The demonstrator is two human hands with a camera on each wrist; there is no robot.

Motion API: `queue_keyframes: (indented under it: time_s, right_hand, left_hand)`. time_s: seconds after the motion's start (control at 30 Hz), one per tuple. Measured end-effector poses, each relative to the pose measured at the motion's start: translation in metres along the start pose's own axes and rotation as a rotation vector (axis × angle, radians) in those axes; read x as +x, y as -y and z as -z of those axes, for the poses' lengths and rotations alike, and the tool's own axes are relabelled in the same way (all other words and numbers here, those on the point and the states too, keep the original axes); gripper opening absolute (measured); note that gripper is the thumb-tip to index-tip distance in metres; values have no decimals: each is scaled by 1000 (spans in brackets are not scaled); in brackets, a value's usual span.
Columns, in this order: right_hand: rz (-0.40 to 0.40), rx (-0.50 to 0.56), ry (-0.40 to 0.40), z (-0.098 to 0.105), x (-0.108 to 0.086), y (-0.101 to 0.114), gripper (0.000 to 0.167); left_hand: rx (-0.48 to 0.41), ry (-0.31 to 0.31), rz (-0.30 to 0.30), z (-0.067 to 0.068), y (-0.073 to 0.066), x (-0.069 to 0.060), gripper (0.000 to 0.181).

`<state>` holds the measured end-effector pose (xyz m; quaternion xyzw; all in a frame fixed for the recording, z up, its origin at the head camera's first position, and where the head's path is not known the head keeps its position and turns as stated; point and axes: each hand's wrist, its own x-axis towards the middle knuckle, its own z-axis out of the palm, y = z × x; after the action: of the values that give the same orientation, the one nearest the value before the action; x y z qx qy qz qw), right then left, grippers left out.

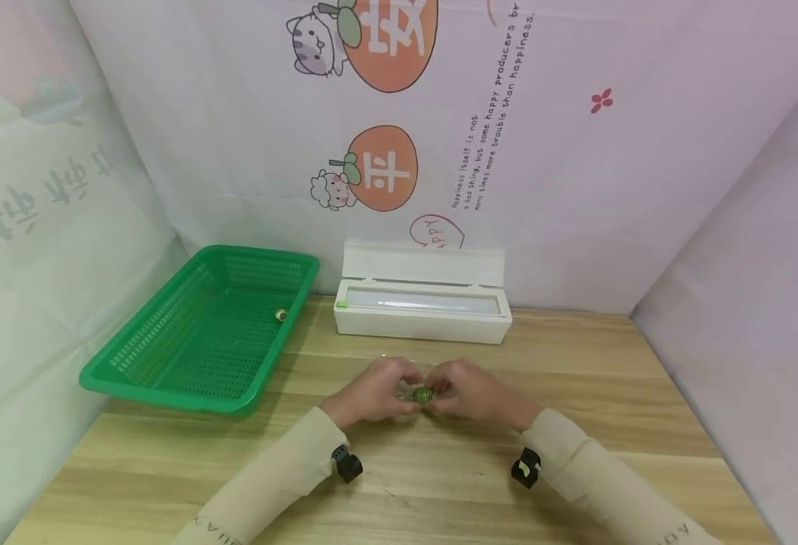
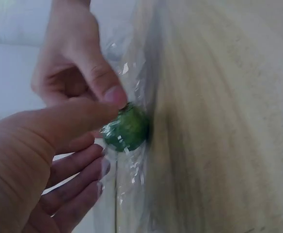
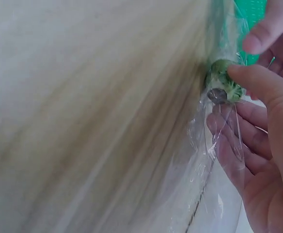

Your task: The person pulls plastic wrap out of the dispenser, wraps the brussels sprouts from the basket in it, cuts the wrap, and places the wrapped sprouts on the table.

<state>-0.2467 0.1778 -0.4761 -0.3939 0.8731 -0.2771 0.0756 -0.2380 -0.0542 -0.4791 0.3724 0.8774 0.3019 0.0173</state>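
A small round green fruit or vegetable point(image 1: 422, 395) sits between the hands, with clear cling film point(image 3: 185, 170) drawn around it. My left hand point(image 1: 377, 390) holds it from the left, the thumb against its top in the left wrist view. From the other side my right hand point(image 1: 472, 390) holds it, thumb pressed on the green surface point(image 3: 234, 92) and fingers behind the film. The film spreads loosely past both hands on the table. A dark round spot shows on the green thing in the right wrist view. Its exact kind is unclear.
Behind the hands stands a white cling film dispenser point(image 1: 419, 325) with its lid raised. A green plastic basket point(image 1: 160, 397) on the left holds one small pale round item point(image 1: 281, 315). The wooden table point(image 1: 596, 378) meets cloth-covered walls at the back and sides.
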Motion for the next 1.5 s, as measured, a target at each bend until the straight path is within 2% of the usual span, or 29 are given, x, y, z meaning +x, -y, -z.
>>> queue_keyframes:
  time_s: [0.13, 0.23, 0.37, 0.5, 0.7, 0.77, 0.87, 1.0, 1.1, 1.23, 1.37, 1.5]
  right_hand:
    - [-26, 8, 13, 1, 1, -4, 21]
    - [-46, -30, 8, 1, -1, -4, 31]
    - [-39, -120, -74, 4, -6, 3, 44]
    - [9, -172, -161, 5, -8, 11, 42]
    - [131, -275, -197, -5, -5, 11, 40]
    - [142, -319, -208, -9, -4, 8, 40]
    - [103, -327, -214, -12, -2, 6, 37]
    - [27, -235, -199, -10, 2, 2, 28]
    - [-20, -159, -177, -6, 5, 0, 23]
    - [-89, -107, -147, -2, 8, -2, 25]
    - [-135, -87, -130, 2, 10, -3, 27]
    - [-143, -107, -144, 6, 9, -2, 31]
  left_hand:
    - [55, -20, -72, -5, -2, 1, 29]
    - [65, -28, -52, -8, -1, 3, 24]
    - [22, -9, -9, -8, 5, 7, 21]
    - [-41, 28, 17, -6, 13, 12, 20]
    - [-95, 68, 31, -4, 24, 17, 24]
    - [-89, 76, 27, -3, 25, 18, 25]
    - [-79, 64, 18, -2, 24, 18, 26]
    - [-26, 12, 19, 0, 18, 16, 31]
    - [67, -28, 4, 2, 11, 14, 35]
    - [173, -68, -47, 0, 6, 14, 36]
    - [185, -88, -81, -3, 7, 16, 31]
    - [163, -95, -73, -6, 13, 20, 25]
